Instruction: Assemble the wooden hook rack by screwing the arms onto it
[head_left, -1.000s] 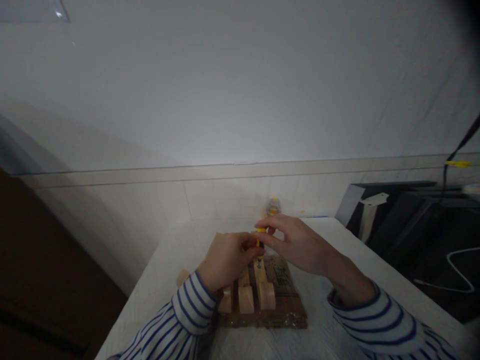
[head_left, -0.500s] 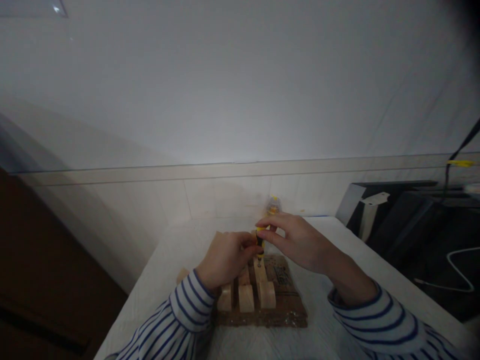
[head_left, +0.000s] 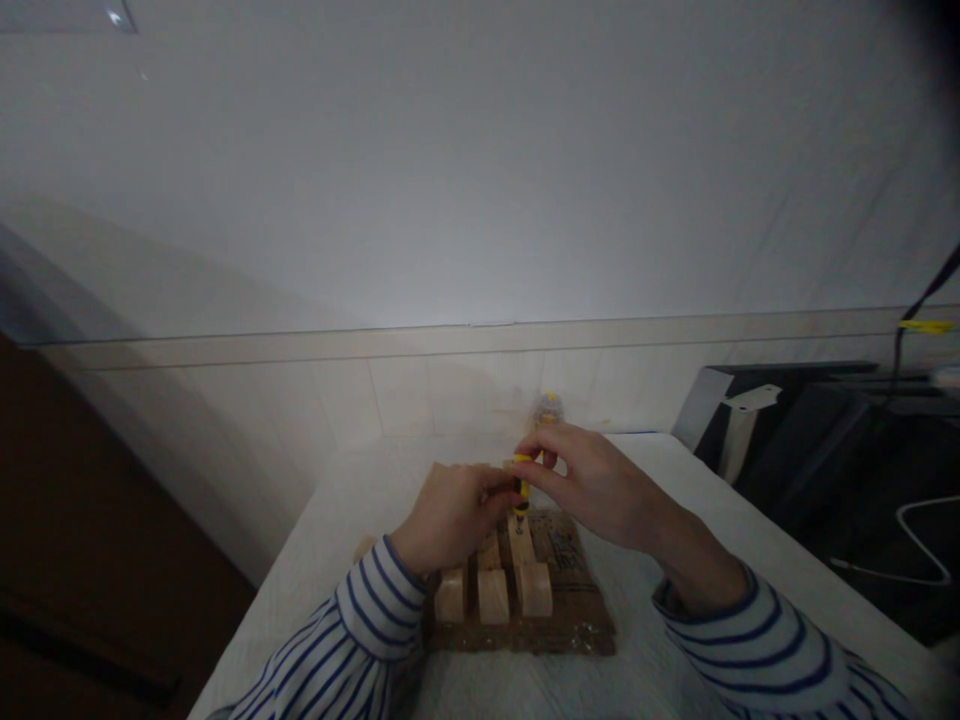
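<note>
A short yellow-and-black screwdriver [head_left: 522, 492] stands nearly upright, its lower end over a screw in the rightmost wooden piece [head_left: 520, 542]. My right hand [head_left: 581, 475] pinches the top of its handle between thumb and fingers. From the other side, my left hand [head_left: 456, 512] closes its thumb and forefinger round the lower part of the handle. Three wooden pieces with block ends, among them the middle block [head_left: 493, 597] and the left block [head_left: 450, 597], lie side by side on a plastic-wrapped cardboard slab [head_left: 581, 605]. My left hand hides the far part of the left pieces.
A white-covered table [head_left: 645, 640] carries the slab. Behind my right hand, a clear container with yellow parts [head_left: 550, 408] stands by the wall. Another wood piece [head_left: 364, 547] lies left of my left wrist. Dark panels [head_left: 817, 470] and a white cable [head_left: 900, 568] are beyond the right edge.
The screwdriver has turned slightly and tilts a little differently, with my right fingers shifted slightly on its top. My left hand keeps almost the same place.
</note>
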